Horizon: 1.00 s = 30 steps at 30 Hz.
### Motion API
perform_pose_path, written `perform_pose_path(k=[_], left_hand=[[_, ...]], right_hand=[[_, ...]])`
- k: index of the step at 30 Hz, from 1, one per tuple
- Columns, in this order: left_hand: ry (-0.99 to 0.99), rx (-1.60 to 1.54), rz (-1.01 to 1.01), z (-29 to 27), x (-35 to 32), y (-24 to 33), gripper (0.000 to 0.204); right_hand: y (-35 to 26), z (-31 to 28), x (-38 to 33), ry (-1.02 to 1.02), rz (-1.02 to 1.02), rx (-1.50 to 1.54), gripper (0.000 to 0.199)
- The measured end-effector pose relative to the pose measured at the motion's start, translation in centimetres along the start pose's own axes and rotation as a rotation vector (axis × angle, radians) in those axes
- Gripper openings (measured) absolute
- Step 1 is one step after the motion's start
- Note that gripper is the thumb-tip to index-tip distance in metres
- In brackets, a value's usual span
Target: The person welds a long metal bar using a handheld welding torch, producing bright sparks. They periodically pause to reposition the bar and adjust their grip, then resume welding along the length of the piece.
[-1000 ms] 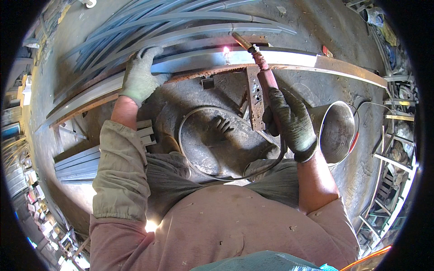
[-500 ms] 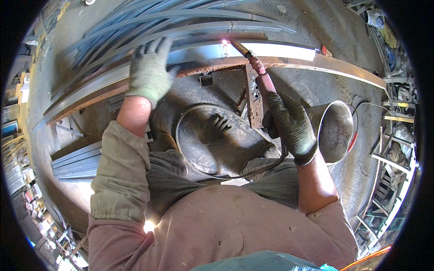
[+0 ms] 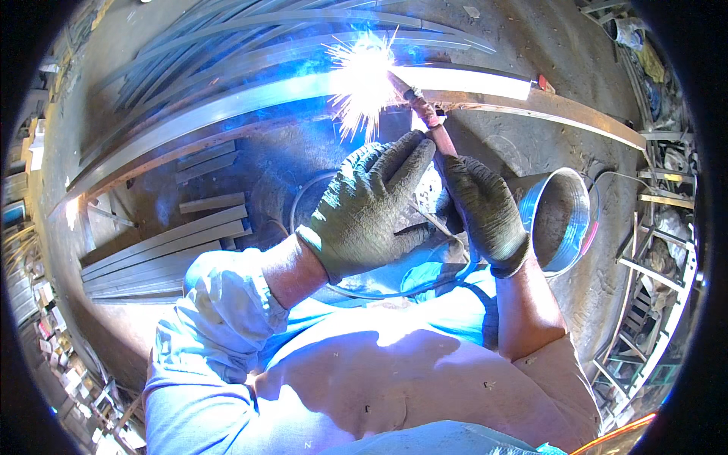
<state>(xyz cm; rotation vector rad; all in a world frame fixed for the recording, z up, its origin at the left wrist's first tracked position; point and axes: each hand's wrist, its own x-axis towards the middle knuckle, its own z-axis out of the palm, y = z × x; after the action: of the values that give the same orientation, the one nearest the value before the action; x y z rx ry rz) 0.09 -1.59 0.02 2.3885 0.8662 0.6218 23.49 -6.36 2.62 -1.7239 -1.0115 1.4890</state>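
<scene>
My right hand (image 3: 486,214), in a dark work glove, is wrapped round the handle of a welding torch (image 3: 444,141). At the torch's tip a blinding arc (image 3: 363,70) burns on a long, pale metal bar (image 3: 485,80), throwing sparks and hiding the spot it touches. That bar lies along a rusty beam (image 3: 561,111). Close beside the torch, my gloved left hand (image 3: 373,203) has its fingers stretched toward the arc, holding nothing visible. Its fingertips are at the torch's neck; whether they touch it I cannot tell.
Several curved metal strips (image 3: 250,38) lie beyond the beam. Straight bars (image 3: 163,265) are stacked at the left. A bucket (image 3: 565,220) lies tipped to the right of my right hand. A looped cable (image 3: 356,293) runs in front of me. Metal frames (image 3: 644,303) line the far right.
The small glow at the torch tip has become a bright, sparking arc. My left hand has left the bar's left part and moved right, toward the torch. My right hand has stayed nearly still.
</scene>
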Motion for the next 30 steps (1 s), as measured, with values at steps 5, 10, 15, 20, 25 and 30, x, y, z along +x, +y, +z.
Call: perform_pose_path(k=[5, 10, 15, 20, 25, 30], left_hand=[[0.006, -0.044, 0.033, -0.18, 0.71, -0.38, 0.108], [0.006, -0.055, 0.025, -0.29, 0.82, -0.36, 0.107], [0.027, -0.047, 0.027, -0.2, 0.53, -0.34, 0.109], [0.019, -0.035, 0.02, -0.24, 0.55, -0.32, 0.11], [-0.039, -0.059, -0.012, -0.22, 0.82, -0.31, 0.111], [-0.055, -0.037, -0.014, -0.24, 0.26, -0.39, 0.109]], right_hand=[[-0.61, 0.16, 0.2, 0.007, 0.09, 0.002, 0.043], [-0.64, 0.38, 0.23, 0.014, 0.074, 0.011, 0.043], [-0.12, 0.32, 0.26, 0.013, 0.055, 0.014, 0.043], [-0.29, 0.41, 0.27, 0.02, 0.066, 0.003, 0.044], [-0.39, 0.32, 0.13, 0.033, 0.087, 0.004, 0.046], [-0.1, 0.3, 0.14, 0.008, 0.053, 0.0, 0.048]])
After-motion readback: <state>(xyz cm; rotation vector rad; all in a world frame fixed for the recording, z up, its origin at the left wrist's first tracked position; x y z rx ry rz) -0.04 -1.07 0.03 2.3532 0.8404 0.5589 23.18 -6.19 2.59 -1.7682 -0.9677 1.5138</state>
